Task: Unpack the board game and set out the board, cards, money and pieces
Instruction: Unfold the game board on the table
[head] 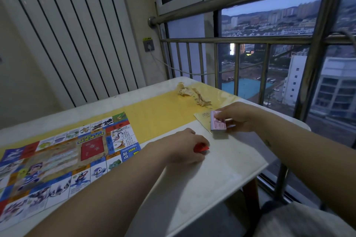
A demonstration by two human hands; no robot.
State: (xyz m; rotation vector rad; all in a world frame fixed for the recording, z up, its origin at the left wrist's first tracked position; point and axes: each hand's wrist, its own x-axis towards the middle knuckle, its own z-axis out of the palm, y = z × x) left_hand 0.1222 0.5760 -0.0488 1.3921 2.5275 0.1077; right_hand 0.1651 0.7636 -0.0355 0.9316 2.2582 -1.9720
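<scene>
grips pink money stack [218, 122] with right hand [239, 116], pinches small red item [201, 148] with left hand [184, 147], both low on counter [221, 161], just right of unfolded board [57, 159].

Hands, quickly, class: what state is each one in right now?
Left hand: fingers curled round a small red item.
Right hand: holding a stack of pink play money.

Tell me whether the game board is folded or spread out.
Spread out. The game board lies flat on the table, its printed squares and centre panel face up; its left part runs out of view.
</scene>
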